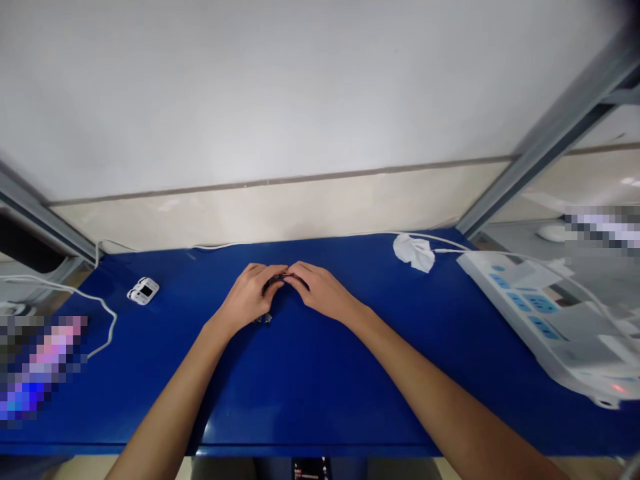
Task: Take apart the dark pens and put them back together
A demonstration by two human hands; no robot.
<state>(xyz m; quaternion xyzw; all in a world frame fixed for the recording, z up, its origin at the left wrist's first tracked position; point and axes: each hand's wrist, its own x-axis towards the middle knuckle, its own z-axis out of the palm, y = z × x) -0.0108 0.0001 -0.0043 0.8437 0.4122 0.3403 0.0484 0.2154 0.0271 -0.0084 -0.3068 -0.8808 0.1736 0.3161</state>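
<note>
Both hands meet over the middle of the blue table, fingertips nearly touching. Between them is a thin, dark, curved object (275, 278), mostly covered by the fingers, so its kind does not show. My left hand (250, 293) is closed, pinching it between thumb and fingers. From the other side my right hand (323, 290) also closes on it, thumb below and fingers above. Just below my left hand, a small clear, shiny piece (269, 319) shows, partly beside the hand's edge; I cannot tell if it lies on the table.
A small white device with a dark screen (145, 291) lies left on the blue table (310, 393). Crumpled white tissue (414, 252) sits back right, near a large white power strip (525, 310) and white cables. At left, a white cable (107, 310) runs near a blurred-out screen (45, 363).
</note>
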